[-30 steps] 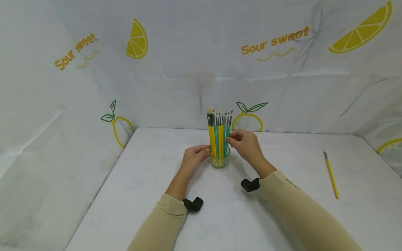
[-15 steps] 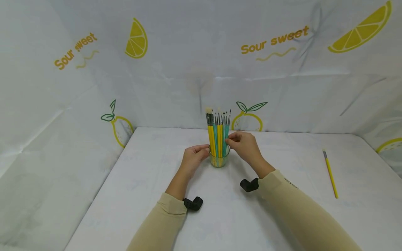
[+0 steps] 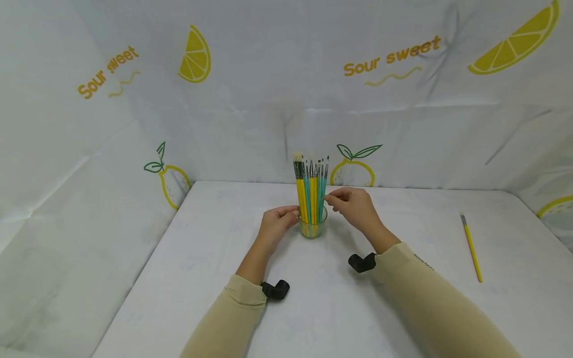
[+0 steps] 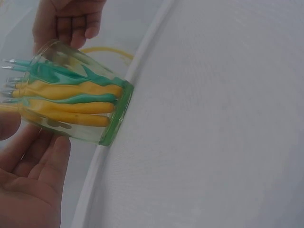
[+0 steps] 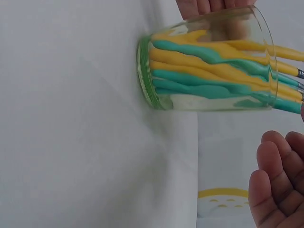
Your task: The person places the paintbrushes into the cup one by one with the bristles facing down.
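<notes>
A clear glass [image 3: 312, 231] with a greenish base stands upright on the white table and holds several paintbrushes [image 3: 311, 191], bristles up, with yellow and teal handles. On its left side, my left hand [image 3: 274, 222] holds the glass near the rim between thumb and fingers. My right hand [image 3: 353, 205] is at the right of the bunch, its fingertips right beside the outermost teal brush handle. In the right wrist view, its other fingers [image 5: 270, 164] are loosely bent below the glass. Whether the fingertips still touch the handle is hard to see.
A single yellow paintbrush [image 3: 471, 247] lies on the white table [image 3: 416, 223] far to the right. Behind the table hangs a white cloth [image 3: 250, 124] printed with lemons and lettering. A black wrist camera [image 3: 275, 290] sits on each forearm.
The brush tops first shifted slightly left, then stayed put. My right hand has since drawn a little to the right, away from the teal handle. My left hand keeps its place at the glass.
</notes>
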The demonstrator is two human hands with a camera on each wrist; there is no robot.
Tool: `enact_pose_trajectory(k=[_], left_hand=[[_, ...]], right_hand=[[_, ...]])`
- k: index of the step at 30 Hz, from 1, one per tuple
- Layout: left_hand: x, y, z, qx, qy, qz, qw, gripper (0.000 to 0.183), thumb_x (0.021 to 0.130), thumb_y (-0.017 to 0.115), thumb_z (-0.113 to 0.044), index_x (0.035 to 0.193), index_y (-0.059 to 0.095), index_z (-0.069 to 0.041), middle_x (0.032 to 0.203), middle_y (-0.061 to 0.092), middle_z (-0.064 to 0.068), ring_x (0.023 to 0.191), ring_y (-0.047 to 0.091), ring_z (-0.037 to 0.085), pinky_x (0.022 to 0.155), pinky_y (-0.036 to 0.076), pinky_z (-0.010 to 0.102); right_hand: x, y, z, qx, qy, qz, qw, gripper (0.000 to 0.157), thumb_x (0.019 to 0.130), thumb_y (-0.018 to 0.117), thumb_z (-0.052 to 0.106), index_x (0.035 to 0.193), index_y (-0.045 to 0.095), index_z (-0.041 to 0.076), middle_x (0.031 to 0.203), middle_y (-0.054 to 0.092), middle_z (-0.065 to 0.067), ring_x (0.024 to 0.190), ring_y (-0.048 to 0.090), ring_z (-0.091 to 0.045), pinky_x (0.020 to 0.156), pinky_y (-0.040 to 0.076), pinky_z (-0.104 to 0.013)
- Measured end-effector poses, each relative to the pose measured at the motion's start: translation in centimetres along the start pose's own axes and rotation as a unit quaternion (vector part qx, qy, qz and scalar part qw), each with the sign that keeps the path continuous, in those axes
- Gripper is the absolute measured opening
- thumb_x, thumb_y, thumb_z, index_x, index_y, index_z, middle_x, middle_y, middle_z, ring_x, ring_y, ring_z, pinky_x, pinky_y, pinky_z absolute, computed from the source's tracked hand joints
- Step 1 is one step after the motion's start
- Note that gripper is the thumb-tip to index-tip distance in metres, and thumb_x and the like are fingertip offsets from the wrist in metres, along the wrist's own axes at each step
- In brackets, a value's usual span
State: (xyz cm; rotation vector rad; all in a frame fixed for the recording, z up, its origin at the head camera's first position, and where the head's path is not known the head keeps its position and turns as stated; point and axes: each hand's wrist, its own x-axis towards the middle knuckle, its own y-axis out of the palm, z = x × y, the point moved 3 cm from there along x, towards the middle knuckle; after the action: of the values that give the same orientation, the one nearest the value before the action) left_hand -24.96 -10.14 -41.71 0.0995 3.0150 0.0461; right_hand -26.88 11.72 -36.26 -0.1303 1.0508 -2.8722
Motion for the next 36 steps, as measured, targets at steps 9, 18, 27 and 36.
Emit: enact_pose_trajectory(k=[9, 18, 27, 36], left_hand=[[0.1, 0.1, 0.1, 0.002, 0.006, -0.001, 1.0000, 0.028, 0.093, 0.063, -0.016, 0.116, 0.071, -0.002, 0.121, 0.068, 0.010, 0.104, 0.068, 0.016, 0.095, 0.054, 0.030], [0.1, 0.0, 0.1, 0.019, 0.004, -0.007, 0.9998, 0.028, 0.092, 0.063, -0.020, 0.115, 0.072, -0.006, 0.118, 0.069, 0.006, 0.103, 0.068, 0.015, 0.095, 0.054, 0.030], [0.3, -0.2, 0.1, 0.013, 0.000, -0.007, 0.9999, 0.028, 0.092, 0.062, -0.019, 0.115, 0.072, -0.006, 0.120, 0.069, 0.006, 0.105, 0.067, 0.016, 0.096, 0.054, 0.030], [0.2, -0.2, 0.2, -0.001, -0.003, -0.006, 1.0000, 0.027, 0.093, 0.063, -0.016, 0.115, 0.071, -0.003, 0.121, 0.068, 0.009, 0.103, 0.068, 0.015, 0.096, 0.054, 0.030]], right_hand=[[-0.6, -5.4, -3.2, -0.034, 0.018, -0.029, 0.999, 0.056, 0.094, 0.052, 0.058, 0.117, 0.068, 0.009, 0.108, 0.072, -0.014, 0.094, 0.068, -0.025, 0.075, 0.057, -0.033], [-2.9, -13.6, -8.7, -0.094, 0.072, -0.021, 0.993, 0.068, 0.094, 0.049, 0.062, 0.126, 0.060, 0.003, 0.116, 0.066, -0.022, 0.102, 0.062, -0.035, 0.070, 0.053, -0.028], [-5.3, -19.4, -15.7, -0.137, 0.163, 0.036, 0.976, 0.081, 0.091, 0.047, 0.068, 0.129, 0.052, -0.004, 0.107, 0.064, -0.021, 0.103, 0.053, -0.039, 0.069, 0.051, -0.042], [-6.8, -21.1, -20.0, -0.125, 0.259, 0.087, 0.954, 0.071, 0.087, 0.056, 0.068, 0.102, 0.058, -0.001, 0.078, 0.053, -0.001, 0.078, 0.047, -0.019, 0.063, 0.045, -0.031]])
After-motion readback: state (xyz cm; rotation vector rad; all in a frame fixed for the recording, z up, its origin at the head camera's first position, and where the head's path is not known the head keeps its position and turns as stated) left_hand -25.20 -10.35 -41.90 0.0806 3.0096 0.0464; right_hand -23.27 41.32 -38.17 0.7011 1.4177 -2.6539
